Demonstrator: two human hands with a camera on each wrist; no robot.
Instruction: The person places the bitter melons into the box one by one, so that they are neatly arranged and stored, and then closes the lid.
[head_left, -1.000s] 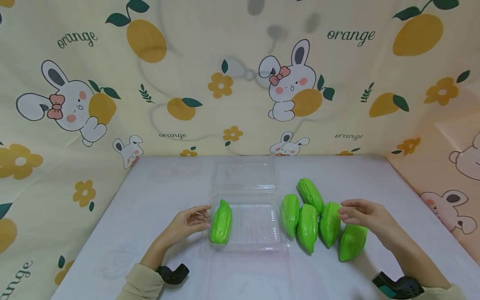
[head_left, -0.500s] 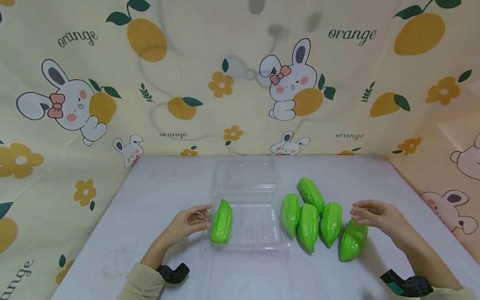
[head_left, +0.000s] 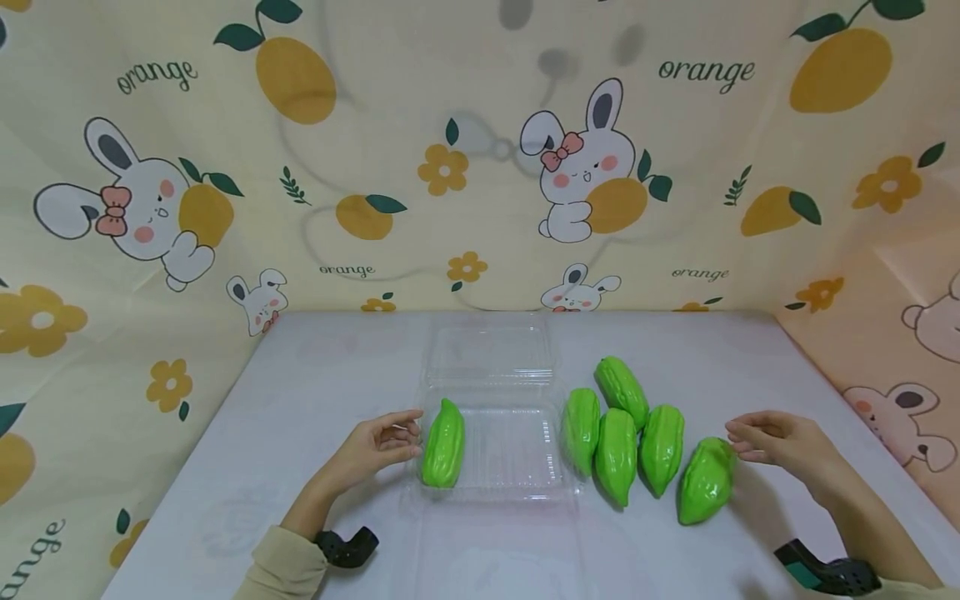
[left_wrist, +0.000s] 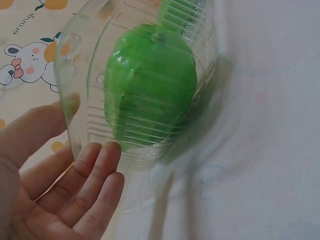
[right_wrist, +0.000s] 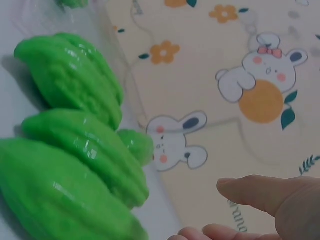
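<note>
One glossy green ridged bitter melon lies in the left end of an open clear plastic clamshell box. At the box's left wall is my left hand; its relaxed fingers touch the plastic in the left wrist view. Several more bitter melons lie right of the box, the rightmost bitter melon a little apart. My right hand hovers at that melon's right side with nothing in its grasp; whether the fingertips touch it cannot be told. Part of this hand is cut off in the right wrist view.
The box's lid lies folded back towards the rear of the white table. A printed cloth wall rises behind the table and at both sides. A black wrist device sits on each forearm.
My right hand has moved rightwards and slightly nearer, from above the gap between two melons to the rightmost one's right side. My left hand and the melons have stayed put.
</note>
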